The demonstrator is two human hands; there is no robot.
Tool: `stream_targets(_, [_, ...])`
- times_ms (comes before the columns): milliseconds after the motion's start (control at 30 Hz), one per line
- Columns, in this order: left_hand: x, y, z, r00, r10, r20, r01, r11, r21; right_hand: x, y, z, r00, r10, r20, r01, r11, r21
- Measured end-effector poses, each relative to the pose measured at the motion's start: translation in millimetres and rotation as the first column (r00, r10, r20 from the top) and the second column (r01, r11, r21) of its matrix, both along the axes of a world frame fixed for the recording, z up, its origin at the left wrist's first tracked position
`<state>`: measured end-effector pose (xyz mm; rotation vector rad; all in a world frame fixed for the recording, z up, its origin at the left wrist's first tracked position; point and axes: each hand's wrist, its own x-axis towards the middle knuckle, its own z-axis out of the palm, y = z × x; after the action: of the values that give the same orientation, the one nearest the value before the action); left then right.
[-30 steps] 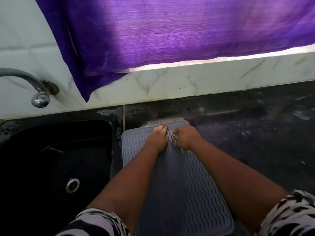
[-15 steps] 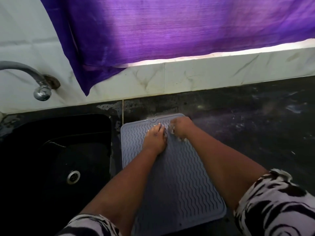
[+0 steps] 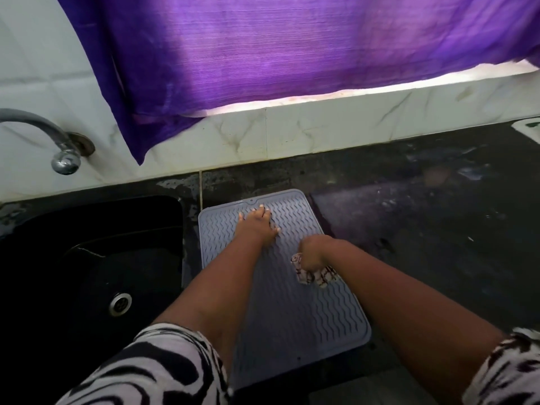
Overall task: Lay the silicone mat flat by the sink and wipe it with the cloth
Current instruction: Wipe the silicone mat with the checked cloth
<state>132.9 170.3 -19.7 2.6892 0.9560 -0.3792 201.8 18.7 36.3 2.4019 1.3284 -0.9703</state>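
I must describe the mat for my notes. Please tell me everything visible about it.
The silicone mat is grey-blue, rectangular with rounded corners, a raised rim and wavy ridges. It lies flat on the dark counter, just right of the sink. The left hand presses its far end; the right hand holds a patterned cloth against its middle.

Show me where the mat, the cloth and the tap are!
mat [image 3: 295,314], head view, bare ridged middle.
cloth [image 3: 314,276], head view, patterned part under the right hand.
tap [image 3: 65,162], head view, shiny spout end.
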Motion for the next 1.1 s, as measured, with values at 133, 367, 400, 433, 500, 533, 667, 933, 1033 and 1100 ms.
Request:
stream_targets(133, [-18,-43,1,0.976,0.012,0.219,0.004,0.998,-0.070,-4,-1,6,0.998,-0.064,-0.027,0.067,0.986,0.155])
stream_targets(367, [-75,-104,-19,0.851,0.056,0.522,-0.114,0.990,0.080,-28,-17,-4,0.986,-0.044,0.163,-0.021,0.924,0.381])
stream_targets(400, [-80,-105,-21,0.864,0.022,0.502,-0.080,0.992,0.094,-31,-24,-7,0.979,-0.017,0.203,-0.064,0.920,0.386])
stream_targets(433, [-81,-104,-22,0.878,-0.009,0.478,-0.049,0.993,0.108,-33,-31,-9,0.978,-0.011,0.209,-0.072,0.919,0.387])
stream_targets(500, [-80,-104,-19,0.904,-0.032,0.427,-0.019,0.993,0.113,-34,-43,-6,0.985,-0.023,0.172,-0.038,0.939,0.343])
stream_targets(533, [-79,-105,-17,0.915,-0.027,0.403,-0.017,0.994,0.105,-36,-48,-5,0.987,-0.008,0.160,-0.041,0.953,0.299])
stream_targets(667, [-82,-109,-17,0.936,-0.005,0.352,-0.018,0.998,0.063,-54,-71,-1,0.981,0.088,0.174,-0.113,0.984,0.141])
stream_targets(933, [-85,-123,-5,0.978,0.050,0.202,-0.038,0.997,-0.062,-77,-96,10,1.000,0.025,0.007,-0.025,0.998,0.055])
stream_targets(1033, [-101,-141,-10,0.932,0.052,0.358,-0.057,0.998,0.003,-74,-89,21,0.998,-0.064,0.000,0.061,0.955,0.290])
stream_targets(1100, [-109,-155,-14,0.905,0.037,0.423,-0.054,0.998,0.028,-76,-95,18,0.996,-0.083,0.030,0.068,0.941,0.332])
